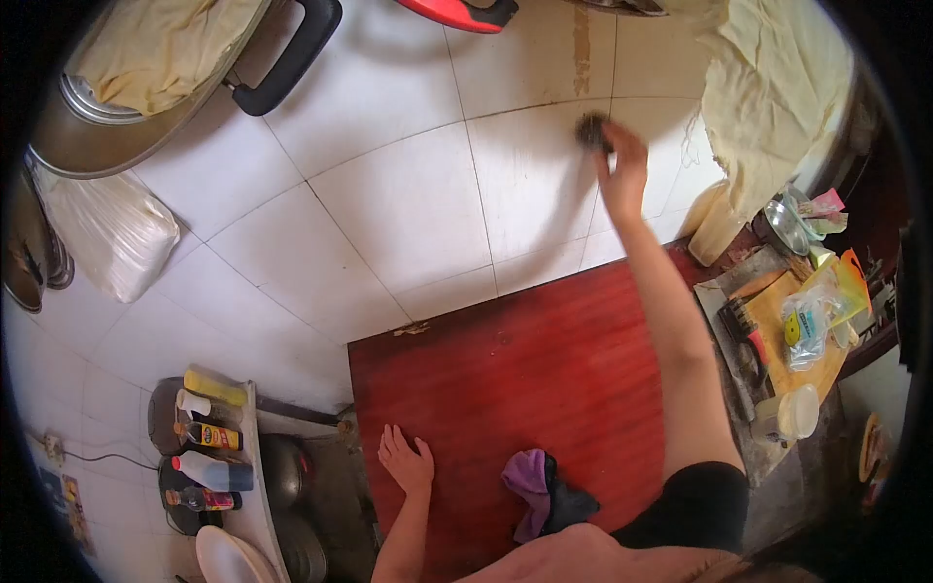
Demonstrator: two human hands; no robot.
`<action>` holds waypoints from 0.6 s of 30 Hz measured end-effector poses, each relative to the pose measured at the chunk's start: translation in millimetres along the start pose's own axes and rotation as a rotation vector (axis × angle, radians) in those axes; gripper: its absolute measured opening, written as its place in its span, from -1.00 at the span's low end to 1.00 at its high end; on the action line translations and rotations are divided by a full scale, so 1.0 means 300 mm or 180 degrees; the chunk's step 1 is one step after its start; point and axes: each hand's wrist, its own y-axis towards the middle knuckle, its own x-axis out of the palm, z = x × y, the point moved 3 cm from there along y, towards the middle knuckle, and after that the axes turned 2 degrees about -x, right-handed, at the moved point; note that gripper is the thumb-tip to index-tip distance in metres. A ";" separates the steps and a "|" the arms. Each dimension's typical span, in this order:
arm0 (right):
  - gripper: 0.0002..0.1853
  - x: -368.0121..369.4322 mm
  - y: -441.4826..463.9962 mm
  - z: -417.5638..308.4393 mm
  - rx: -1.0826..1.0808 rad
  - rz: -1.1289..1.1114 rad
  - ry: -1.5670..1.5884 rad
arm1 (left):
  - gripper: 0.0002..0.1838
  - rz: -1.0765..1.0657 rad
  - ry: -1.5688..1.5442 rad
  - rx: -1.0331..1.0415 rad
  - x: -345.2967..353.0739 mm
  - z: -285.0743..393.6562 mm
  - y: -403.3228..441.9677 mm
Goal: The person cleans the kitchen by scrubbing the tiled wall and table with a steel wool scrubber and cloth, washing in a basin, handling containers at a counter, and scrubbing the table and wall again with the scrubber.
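Observation:
My right hand [625, 167] reaches up to the white tiled wall [389, 185], its fingers closed round a dark, round steel wool scrubber [592, 132]. The scrubber appears to touch the tiles, just below a brown stain [582, 58]. Flat on the red wooden table [515, 379] lies my left hand [406, 461], fingers spread and holding nothing. A crumpled purple and dark cloth [536, 493] lies on the table near my body.
A shelf [260, 466] at the left holds several sauce bottles [214, 435]. Hanging at upper left are a pan [117, 155] and a white plastic bag [115, 231]. A pale sheet [777, 87] hangs at upper right, above a cluttered side surface with a jar [787, 416] and a brush [743, 328].

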 end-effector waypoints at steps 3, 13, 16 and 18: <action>-0.58 0.001 0.106 -0.051 0.0008 0.0357 -0.0028 | -0.50 -0.0011 0.0021 -0.0028 -0.001 0.003 0.009; -0.59 -0.046 -0.760 -0.044 0.1344 -0.1526 0.0624 | -0.50 0.0040 -0.0136 0.0117 -0.008 0.006 0.006; -0.56 -0.289 -0.850 -0.150 0.1497 -0.1833 0.0609 | -0.52 0.0210 -0.0260 0.0308 0.006 -0.004 -0.010; -0.56 -0.449 -0.917 -0.191 0.1989 -0.2272 0.0670 | -0.54 0.0177 -0.0444 0.0447 -0.014 0.047 -0.035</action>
